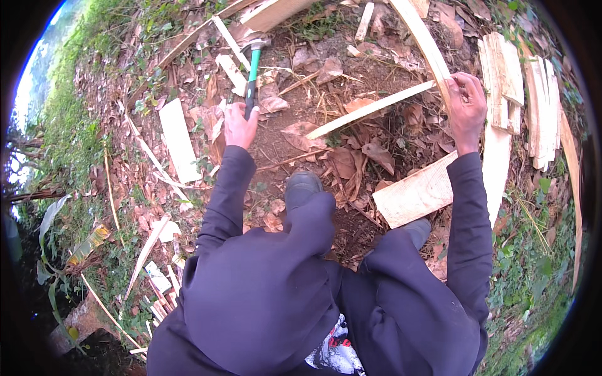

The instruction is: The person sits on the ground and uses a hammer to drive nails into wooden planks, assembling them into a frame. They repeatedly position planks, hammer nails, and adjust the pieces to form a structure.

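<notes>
A hammer [253, 80] with a green and black handle has its metal head pointing away from me. My left hand [239, 127] is closed around the lower end of that handle, above the leaf-strewn ground. My right hand [468, 111] grips a long pale wooden strip [421, 39] near its lower end, with the fingers bent over it. Another narrow wooden strip [373, 108] runs leftward from there and meets the first one beside my fingers. Whether the two are fastened together, I cannot tell.
Below my right hand a wide board [415, 191] lies by my shoe. Stacked planks [501, 78] and more boards [543, 109] are at the right. A short board [179, 139] lies left of my left arm. Thin sticks [164, 301] are piled at lower left.
</notes>
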`<state>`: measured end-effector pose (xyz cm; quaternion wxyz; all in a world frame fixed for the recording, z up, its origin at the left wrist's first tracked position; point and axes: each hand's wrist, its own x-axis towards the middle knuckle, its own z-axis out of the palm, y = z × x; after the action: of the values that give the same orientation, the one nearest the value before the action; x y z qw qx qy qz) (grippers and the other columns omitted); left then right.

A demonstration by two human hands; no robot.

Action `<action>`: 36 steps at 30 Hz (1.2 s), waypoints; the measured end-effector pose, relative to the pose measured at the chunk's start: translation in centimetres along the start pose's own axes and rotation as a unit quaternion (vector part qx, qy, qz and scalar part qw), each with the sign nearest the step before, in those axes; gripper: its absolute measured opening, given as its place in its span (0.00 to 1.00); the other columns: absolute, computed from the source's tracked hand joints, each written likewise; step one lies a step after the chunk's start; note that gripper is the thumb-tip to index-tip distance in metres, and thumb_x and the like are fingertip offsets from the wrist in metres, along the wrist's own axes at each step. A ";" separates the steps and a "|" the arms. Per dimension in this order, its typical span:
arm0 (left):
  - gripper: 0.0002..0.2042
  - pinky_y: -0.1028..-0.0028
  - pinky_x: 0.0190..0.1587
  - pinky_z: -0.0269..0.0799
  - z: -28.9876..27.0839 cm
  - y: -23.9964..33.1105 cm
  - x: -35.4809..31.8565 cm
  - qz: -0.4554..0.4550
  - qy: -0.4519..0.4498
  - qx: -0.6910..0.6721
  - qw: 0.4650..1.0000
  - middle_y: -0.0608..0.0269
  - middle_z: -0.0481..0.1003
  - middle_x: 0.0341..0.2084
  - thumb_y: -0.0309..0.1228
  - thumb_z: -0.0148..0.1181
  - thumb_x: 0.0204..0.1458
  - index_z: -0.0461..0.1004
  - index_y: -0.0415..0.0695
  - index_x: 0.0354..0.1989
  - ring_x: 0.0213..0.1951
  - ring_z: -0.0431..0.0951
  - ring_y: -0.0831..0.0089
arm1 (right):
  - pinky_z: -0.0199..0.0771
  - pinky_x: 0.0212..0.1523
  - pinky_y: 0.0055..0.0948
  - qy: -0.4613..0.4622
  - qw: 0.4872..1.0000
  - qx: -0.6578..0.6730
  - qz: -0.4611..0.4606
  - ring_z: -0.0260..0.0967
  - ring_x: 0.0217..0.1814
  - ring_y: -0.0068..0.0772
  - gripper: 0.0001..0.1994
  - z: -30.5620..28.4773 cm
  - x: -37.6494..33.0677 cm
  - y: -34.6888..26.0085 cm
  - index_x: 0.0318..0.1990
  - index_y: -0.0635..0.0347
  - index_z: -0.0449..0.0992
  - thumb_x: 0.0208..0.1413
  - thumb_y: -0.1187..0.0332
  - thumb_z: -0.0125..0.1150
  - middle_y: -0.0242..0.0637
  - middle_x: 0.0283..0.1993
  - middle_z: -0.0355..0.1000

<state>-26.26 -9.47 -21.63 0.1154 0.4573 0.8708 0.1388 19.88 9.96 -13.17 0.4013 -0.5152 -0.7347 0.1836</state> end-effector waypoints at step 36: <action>0.12 0.67 0.20 0.59 -16.7 34.1 -5.9 0.366 -0.195 -0.107 0.904 0.61 0.65 0.14 0.35 0.54 0.65 0.71 0.36 0.47 0.14 0.64 0.74 | 0.73 0.48 0.36 0.052 0.998 0.038 0.006 0.73 0.45 0.40 0.04 -5.6 0.2 3.4 0.34 0.63 0.78 0.52 0.74 0.66 0.38 0.38 0.76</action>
<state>-2.40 1.89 6.30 0.2724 0.7465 0.5825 0.1712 26.32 10.73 -11.96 0.4569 -0.5128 -0.7024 0.1868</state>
